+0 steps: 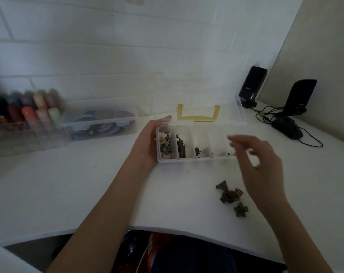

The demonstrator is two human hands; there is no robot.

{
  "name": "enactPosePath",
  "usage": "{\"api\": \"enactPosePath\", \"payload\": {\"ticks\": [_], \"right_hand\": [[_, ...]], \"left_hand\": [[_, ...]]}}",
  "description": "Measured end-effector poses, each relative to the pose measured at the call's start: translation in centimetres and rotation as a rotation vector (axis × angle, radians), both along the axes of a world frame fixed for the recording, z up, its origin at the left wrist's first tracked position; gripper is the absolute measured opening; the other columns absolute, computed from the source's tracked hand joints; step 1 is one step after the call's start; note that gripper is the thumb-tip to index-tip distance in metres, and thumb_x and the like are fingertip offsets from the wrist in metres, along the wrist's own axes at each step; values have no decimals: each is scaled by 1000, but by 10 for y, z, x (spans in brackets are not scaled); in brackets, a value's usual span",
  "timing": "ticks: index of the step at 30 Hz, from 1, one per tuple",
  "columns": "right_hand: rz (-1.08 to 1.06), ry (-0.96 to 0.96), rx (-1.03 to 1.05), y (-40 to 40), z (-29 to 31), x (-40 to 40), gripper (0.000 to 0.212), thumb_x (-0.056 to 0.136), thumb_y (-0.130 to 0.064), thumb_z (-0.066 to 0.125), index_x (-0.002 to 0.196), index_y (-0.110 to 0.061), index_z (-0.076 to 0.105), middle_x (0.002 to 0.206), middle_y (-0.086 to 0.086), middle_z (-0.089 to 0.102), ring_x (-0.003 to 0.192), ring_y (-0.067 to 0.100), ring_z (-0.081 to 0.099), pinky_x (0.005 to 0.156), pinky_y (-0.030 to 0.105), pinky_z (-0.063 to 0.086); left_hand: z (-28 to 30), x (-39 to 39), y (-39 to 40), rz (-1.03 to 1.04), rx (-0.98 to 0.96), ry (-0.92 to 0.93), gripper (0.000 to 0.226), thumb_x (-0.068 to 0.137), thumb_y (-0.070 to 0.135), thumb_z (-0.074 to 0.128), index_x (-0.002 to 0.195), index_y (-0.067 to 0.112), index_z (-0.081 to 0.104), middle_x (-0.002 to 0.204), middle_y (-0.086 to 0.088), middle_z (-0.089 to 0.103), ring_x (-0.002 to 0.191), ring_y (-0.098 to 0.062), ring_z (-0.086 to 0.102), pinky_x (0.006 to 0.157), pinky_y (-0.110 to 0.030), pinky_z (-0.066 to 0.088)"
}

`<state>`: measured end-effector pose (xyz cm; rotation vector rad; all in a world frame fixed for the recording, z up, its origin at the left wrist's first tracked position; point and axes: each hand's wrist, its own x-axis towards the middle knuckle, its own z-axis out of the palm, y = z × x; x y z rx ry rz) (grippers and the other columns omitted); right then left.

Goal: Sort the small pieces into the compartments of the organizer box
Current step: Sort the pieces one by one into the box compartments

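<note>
A clear organizer box [196, 159] with several compartments stands on the white desk, its lid [198, 107] raised behind with a yellow handle. The left compartments hold small beige and dark pieces; the right ones hold only a few. My left hand [147, 140] grips the box's left end. My right hand [257, 160] hovers blurred over the box's right end, fingers loosely curled; whether it holds a piece I cannot tell. A small pile of dark pieces [231, 195] lies on the desk in front of the box, just left of my right wrist.
At the back left stand a clear rack of coloured bottles [27, 113] and a clear case of coloured discs [102, 123]. Two black speakers [252, 83] and a black mouse [287, 127] with cables sit at the back right. The desk's curved front edge [177, 230] is near me.
</note>
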<state>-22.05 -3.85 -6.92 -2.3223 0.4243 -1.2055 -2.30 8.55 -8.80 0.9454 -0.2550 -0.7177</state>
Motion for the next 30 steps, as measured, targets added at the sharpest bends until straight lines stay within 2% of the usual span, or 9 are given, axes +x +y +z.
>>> {"api": "enactPosePath", "payload": {"ticks": [3,5,7,11,14,17,20,26,30], "right_hand": [[-109,42,117,-3,-26,-39,13,90,-22,51,95,-34,56,90,-7,61,86,-2,51,59,16,38],[-72,198,153,-3,-40,-53,20,89,-32,54,109,-35,54,101,-13,58,94,-1,46,71,21,37],[-21,326,175,-1,-44,-56,42,84,-39,58,125,-34,48,110,-16,52,104,5,42,84,27,36],[-61,490,53,3,-39,-52,63,73,-56,55,131,-36,42,108,-13,46,102,5,33,90,30,33],[-77,667,-76,2,-43,-51,57,76,-64,52,127,-42,41,113,-17,39,109,8,32,90,28,25],[-37,599,-13,-3,-47,-51,33,81,-46,62,112,-34,59,104,-13,46,104,12,41,84,22,27],[3,494,73,-9,-46,-49,18,81,-23,68,100,-24,66,96,-7,56,94,15,52,76,6,29],[90,328,285,-7,-41,-53,41,78,-6,70,111,-29,61,101,-14,61,96,-8,55,77,-2,34],[82,303,343,-8,-44,-55,47,76,-12,73,112,-37,57,106,-20,57,101,-13,50,73,-3,36]], "left_hand": [[-1,-2,0,2,7,-19,29,74,27,62,100,19,72,95,-7,64,85,-24,63,93,-43,46],[-3,-1,-1,7,11,-37,30,76,29,60,102,19,71,105,-11,63,95,-27,61,98,-46,44],[-2,1,0,10,26,-50,38,71,32,60,106,19,70,113,-12,61,102,-29,60,101,-49,42],[-4,1,0,19,26,-59,44,69,33,59,109,18,69,117,-14,58,108,-31,56,105,-50,38],[-5,1,1,21,8,-51,42,70,32,59,108,18,69,111,-11,60,106,-30,56,104,-49,38],[-5,1,0,21,11,-65,42,72,33,58,110,18,69,113,-11,60,106,-30,57,101,-48,41],[-7,3,0,19,12,-78,36,83,31,54,114,18,67,110,-10,63,105,-29,59,98,-46,44],[-5,3,0,20,0,-105,29,90,27,47,108,18,67,94,-3,68,88,-21,66,84,-36,51],[-6,4,0,26,-3,-86,28,89,29,48,106,19,69,92,-3,70,86,-22,66,85,-37,50]]}}
